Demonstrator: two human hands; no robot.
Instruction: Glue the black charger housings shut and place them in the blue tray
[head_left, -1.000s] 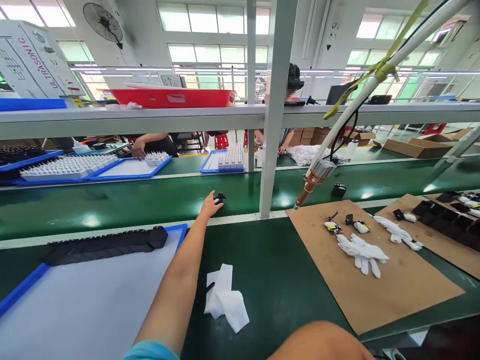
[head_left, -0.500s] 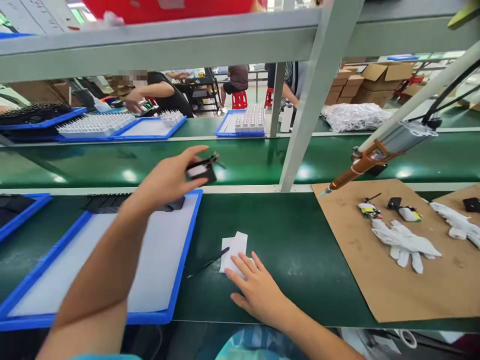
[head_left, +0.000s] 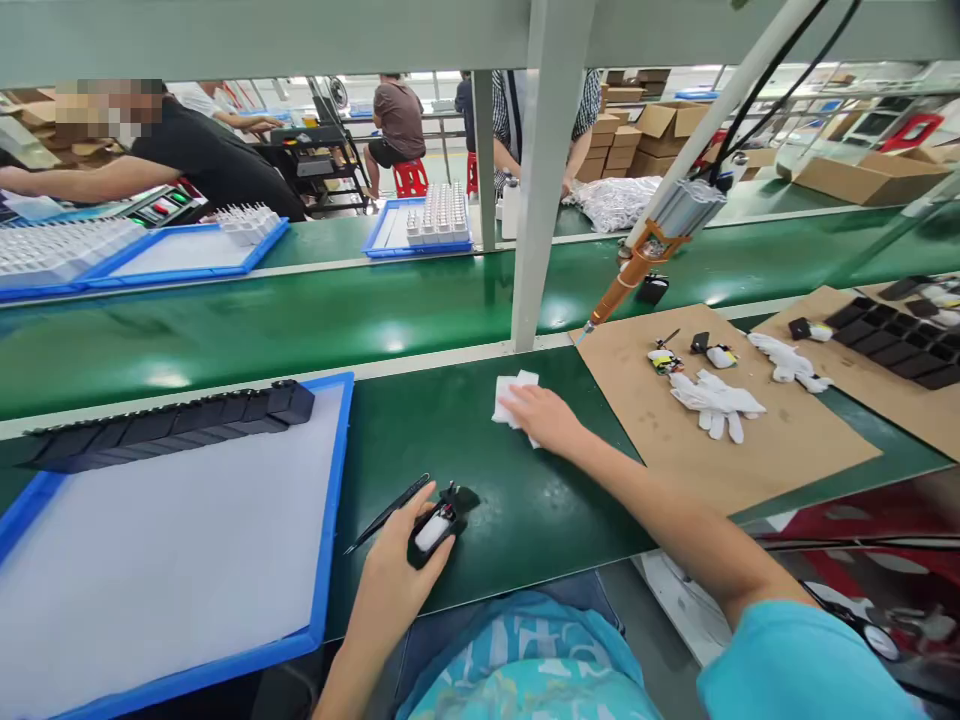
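My left hand [head_left: 400, 563] is closed around a small black device [head_left: 435, 532] with a white block inside, low over the green table [head_left: 555, 505]. Black tweezers [head_left: 386, 515] lie just left of the device. My right hand [head_left: 546, 417] rests with fingers spread on white paper pieces [head_left: 513, 392] near the table's back edge. At the left, a blue-rimmed tray [head_left: 330, 500] with a white lining bears a row of black cases [head_left: 202, 418] along its far side.
Brown cardboard [head_left: 765, 465] at the right bears white gloves [head_left: 716, 403] and small parts [head_left: 720, 354]. An orange-tipped tool [head_left: 619, 288] hangs above its left corner. A metal post [head_left: 538, 200] stands at the table's back. People sit beyond the green belt [head_left: 300, 330].
My left hand has brought the device down from over the belt to the near table. My right hand has moved the papers away from me, off the tweezers. The view has turned right.
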